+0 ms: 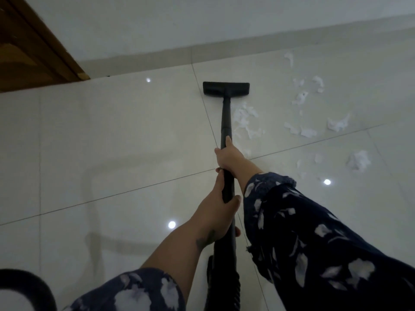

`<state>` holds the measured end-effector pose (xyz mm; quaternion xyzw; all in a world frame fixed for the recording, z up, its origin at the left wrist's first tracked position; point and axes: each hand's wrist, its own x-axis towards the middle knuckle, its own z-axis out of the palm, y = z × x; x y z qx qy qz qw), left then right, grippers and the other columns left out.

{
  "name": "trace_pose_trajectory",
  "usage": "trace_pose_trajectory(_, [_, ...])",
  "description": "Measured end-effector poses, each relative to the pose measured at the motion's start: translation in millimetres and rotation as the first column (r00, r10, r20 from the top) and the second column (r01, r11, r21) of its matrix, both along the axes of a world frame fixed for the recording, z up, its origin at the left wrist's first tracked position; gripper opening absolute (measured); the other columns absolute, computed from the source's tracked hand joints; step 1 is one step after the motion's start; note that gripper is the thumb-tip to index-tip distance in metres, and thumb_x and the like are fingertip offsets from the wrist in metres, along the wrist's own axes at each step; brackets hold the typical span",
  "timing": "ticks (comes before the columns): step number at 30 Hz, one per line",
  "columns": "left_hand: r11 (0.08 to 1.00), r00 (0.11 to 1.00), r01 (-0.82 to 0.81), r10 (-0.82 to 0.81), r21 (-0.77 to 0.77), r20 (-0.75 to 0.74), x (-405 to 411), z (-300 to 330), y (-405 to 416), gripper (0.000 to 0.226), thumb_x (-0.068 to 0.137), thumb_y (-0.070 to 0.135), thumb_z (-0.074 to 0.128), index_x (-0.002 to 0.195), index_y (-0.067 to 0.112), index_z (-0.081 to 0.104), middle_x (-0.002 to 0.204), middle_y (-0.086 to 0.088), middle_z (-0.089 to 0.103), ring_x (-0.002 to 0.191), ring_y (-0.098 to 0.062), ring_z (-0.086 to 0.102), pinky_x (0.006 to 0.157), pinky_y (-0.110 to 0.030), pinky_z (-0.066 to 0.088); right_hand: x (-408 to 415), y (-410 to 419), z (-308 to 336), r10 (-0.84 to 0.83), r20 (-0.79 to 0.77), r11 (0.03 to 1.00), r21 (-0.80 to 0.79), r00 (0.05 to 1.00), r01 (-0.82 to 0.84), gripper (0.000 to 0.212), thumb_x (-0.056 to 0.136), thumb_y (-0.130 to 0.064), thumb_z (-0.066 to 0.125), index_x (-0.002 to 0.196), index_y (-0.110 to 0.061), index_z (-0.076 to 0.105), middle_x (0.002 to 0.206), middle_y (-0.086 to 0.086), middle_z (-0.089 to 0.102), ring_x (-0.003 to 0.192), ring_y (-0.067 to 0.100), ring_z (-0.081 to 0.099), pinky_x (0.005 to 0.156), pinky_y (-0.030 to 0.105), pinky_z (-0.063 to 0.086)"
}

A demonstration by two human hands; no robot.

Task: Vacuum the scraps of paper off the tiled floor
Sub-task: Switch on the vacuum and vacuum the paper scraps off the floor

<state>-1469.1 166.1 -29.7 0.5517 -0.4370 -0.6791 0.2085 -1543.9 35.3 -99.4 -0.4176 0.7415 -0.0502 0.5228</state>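
Both hands grip the long black vacuum wand [225,122]: the right hand [229,157] clenched round it farther along, the left hand [216,212] clasping it nearer the body. The flat black floor nozzle [226,88] sits on the glossy cream tiled floor [112,135], far from the person, while the torn white paper scraps [244,118] lie just right of the wand (more are strewn farther right). The step probably calls for swinging the nozzle right, flat, in slow overlapping passes.
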Motion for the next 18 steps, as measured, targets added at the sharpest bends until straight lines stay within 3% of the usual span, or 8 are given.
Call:
trace_pose_trajectory(2, [1.000,1.000,0.019,-0.019,-0.001,0.003,-2.1,7.0,22.5,0.077,0.104,0.028,0.046,0.154,0.048,-0.009,0.163,0.007,0.024,0.054,0.021,0.056,0.052,0.000,0.046,-3.5,21.5,8.0,0.024,-0.056,0.999,0.033,0.998,-0.023,0.069,0.099,-0.024,0.039,0.151,-0.030,-0.005,0.139,0.013,0.045,0.112,0.033,0.059,0.098,0.045,0.050])
trace_pose_trajectory(5, [1.000,1.000,0.030,-0.030,0.004,-0.010,-3.5,17.6,54.4,0.077,0.104,0.027,0.047,0.154,0.049,-0.008,0.163,0.007,0.023,0.055,0.017,0.058,0.052,-0.001,0.047,-8.8,56.2,16.8,0.018,-0.009,1.000,0.022,1.000,-0.017,0.067,0.099,-0.022,0.038,0.152,-0.026,-0.004,0.147,0.013,0.038,0.101,0.027,0.061,0.100,0.043,0.048])
trace_pose_trajectory(9, [0.999,0.998,0.040,-0.039,0.022,-0.042,-4.4,27.5,98.2,0.078,0.103,0.024,0.048,0.154,0.049,-0.005,0.162,0.007,0.026,0.068,0.007,0.059,0.056,-0.004,0.051,-13.2,102.1,24.1,-0.044,-0.027,0.996,0.079,0.999,0.046,0.069,0.099,-0.028,0.038,0.151,-0.033,-0.007,0.139,0.016,0.045,0.117,0.035,0.057,0.099,0.046,0.049])
trace_pose_trajectory(12, [0.998,0.998,0.054,-0.052,0.026,-0.046,-5.0,29.9,126.6,0.078,0.103,0.020,0.047,0.155,0.047,-0.005,0.163,0.007,0.023,0.059,0.013,0.060,0.055,-0.003,0.049,-16.7,131.5,22.0,-0.007,-0.026,0.996,0.086,1.000,0.009,0.069,0.100,-0.026,0.037,0.152,-0.029,-0.008,0.145,0.014,0.040,0.120,0.035,0.055,0.100,0.045,0.048])
trace_pose_trajectory(15, [0.997,0.997,0.071,-0.069,0.043,-0.047,-8.2,30.6,150.1,0.079,0.103,0.019,0.047,0.155,0.047,-0.005,0.163,0.006,0.023,0.055,0.015,0.059,0.053,-0.003,0.048,-23.2,158.5,17.3,-0.048,0.005,0.998,0.052,0.999,0.048,0.068,0.099,-0.023,0.039,0.152,-0.024,-0.002,0.146,0.016,0.039,0.112,0.029,0.054,0.102,0.047,0.046])
trace_pose_trajectory(18, [0.995,0.995,0.086,-0.083,0.044,-0.064,-12.0,31.1,166.8,0.079,0.103,0.018,0.048,0.155,0.048,-0.003,0.163,0.006,0.024,0.061,0.010,0.059,0.055,-0.004,0.050,-31.8,179.6,14.8,-0.103,0.071,0.995,-0.005,0.992,0.104,0.066,0.096,-0.018,0.041,0.152,-0.021,0.007,0.148,0.020,0.035,0.101,0.022,0.040,0.105,0.049,0.043])
